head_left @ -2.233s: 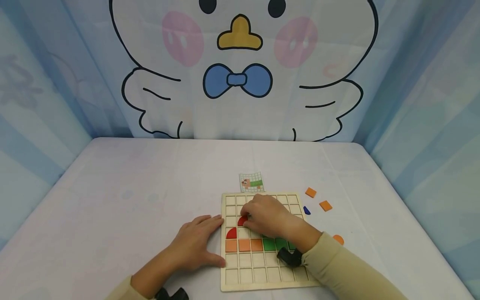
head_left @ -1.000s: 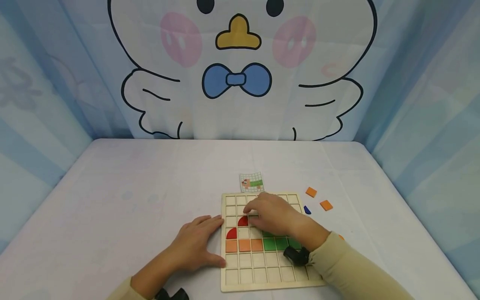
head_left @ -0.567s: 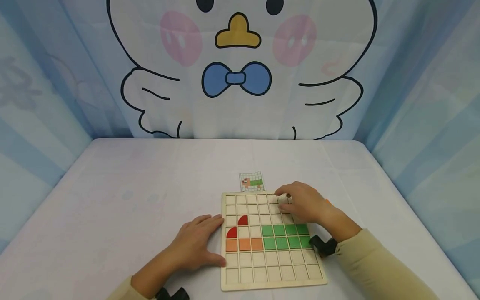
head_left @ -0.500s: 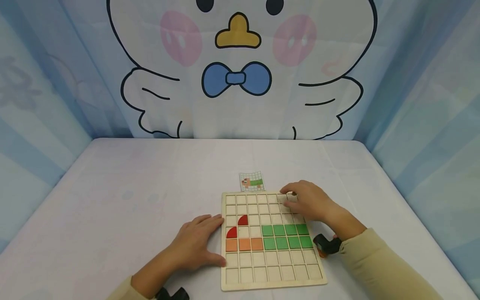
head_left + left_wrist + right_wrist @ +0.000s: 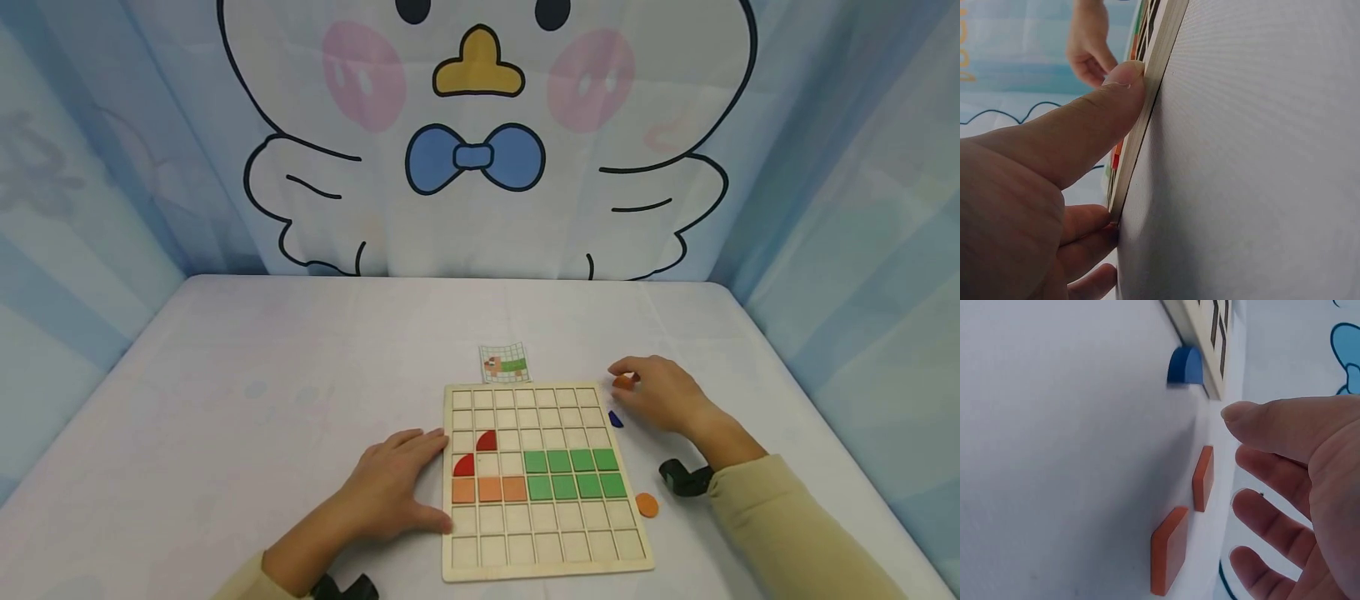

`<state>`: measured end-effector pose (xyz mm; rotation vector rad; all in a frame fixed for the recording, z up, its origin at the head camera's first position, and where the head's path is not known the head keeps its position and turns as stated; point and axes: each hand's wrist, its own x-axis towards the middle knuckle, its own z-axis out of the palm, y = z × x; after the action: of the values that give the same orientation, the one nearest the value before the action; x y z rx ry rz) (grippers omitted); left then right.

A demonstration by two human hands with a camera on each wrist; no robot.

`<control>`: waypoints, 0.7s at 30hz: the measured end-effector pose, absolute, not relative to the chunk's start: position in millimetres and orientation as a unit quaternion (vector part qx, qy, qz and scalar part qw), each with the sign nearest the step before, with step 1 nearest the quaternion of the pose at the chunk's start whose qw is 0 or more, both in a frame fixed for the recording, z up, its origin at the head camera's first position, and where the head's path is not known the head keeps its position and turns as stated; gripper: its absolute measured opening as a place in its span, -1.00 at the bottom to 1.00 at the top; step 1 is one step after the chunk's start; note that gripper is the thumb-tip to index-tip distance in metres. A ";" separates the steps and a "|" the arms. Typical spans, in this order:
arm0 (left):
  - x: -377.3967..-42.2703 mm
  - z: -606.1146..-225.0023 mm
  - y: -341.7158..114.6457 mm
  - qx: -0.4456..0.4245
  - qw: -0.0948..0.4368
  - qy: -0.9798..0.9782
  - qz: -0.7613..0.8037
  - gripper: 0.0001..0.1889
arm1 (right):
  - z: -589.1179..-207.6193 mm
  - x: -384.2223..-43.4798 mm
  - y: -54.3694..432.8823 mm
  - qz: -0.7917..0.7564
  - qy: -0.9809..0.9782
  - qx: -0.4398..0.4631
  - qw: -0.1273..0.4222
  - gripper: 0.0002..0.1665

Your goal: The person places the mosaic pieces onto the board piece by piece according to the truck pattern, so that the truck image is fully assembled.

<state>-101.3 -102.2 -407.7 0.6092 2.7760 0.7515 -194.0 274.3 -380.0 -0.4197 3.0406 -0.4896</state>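
Observation:
My left hand (image 5: 390, 487) lies along the left side of a wooden grid board (image 5: 540, 523), fingers extended; in the left wrist view its thumb (image 5: 1125, 75) touches the board's edge. Two red quarter-circle pieces (image 5: 486, 441), a row of orange squares (image 5: 489, 489) and two rows of green squares (image 5: 563, 486) sit in the grid. Beyond the board's far right corner, my right hand (image 5: 663, 396) hovers with parted fingers over an orange square tile (image 5: 622, 382). The right wrist view shows a gap between the fingers and both orange tiles (image 5: 1169, 553).
A small blue piece (image 5: 616, 419) lies against the board's right edge, close to the right hand. Lower down that side rests a round orange piece (image 5: 647, 505). A small pattern card (image 5: 505, 364) lies behind the board on the white-covered table (image 5: 300, 358).
My right hand has let go of the upper red quarter-circle, which stays in its cell, and has moved right, off the board. The round orange piece lies closer to the board. My left hand has not moved.

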 end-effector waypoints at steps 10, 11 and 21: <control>-101.3 -408.6 -102.7 0.208 0.100 0.939 0.255 0.03 | -385.7 -199.4 287.6 -0.159 0.980 -0.117 0.024 -0.59; -101.3 -408.6 -102.8 0.209 0.099 0.939 0.255 0.02 | -386.2 -199.9 288.2 -0.160 0.980 -0.114 0.027 -0.59; -101.5 -408.3 -102.3 0.205 0.102 0.940 0.255 0.03 | -388.3 -203.6 289.3 -0.156 0.983 -0.091 0.033 -0.61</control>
<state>-101.5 -102.3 -408.3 0.6044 2.7748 0.7521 -203.6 289.3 -388.3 -0.2787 3.0243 -0.4811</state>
